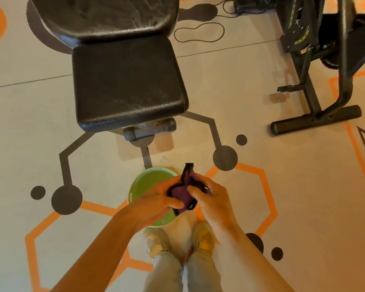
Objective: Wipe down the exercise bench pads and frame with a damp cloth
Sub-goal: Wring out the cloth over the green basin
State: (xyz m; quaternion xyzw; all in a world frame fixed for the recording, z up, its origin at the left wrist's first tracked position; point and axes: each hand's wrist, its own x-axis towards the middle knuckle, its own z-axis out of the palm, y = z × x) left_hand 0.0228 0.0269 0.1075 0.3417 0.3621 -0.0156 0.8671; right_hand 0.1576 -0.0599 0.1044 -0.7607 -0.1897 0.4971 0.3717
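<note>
Cloth: a purple cloth (pixel 182 191) with dark edges is bunched up between the two hands, above the right side of the green bowl.
Left hand: the left hand (pixel 156 199) grips the lower left part of the cloth, with its thumb lying across the purple part.
Right hand: the right hand (pixel 209 197) pinches the right side of the cloth with curled fingers.
Cloth tip: one corner sticks up past both hands, toward the bench.
Bowl: the green bowl (pixel 143 182) sits on the floor, just under the hands and in front of the person's shoes (pixel 158 243).
Bench: the black seat pad (pixel 126 81) and the back pad (pixel 105 15) are farther off, well apart from the hands.
Frame: the grey bench frame (pixel 148 129) shows under the front of the seat pad, between the pad and the bowl.
Side: an exercise bike (pixel 325 60) stands on the floor to the right.
</note>
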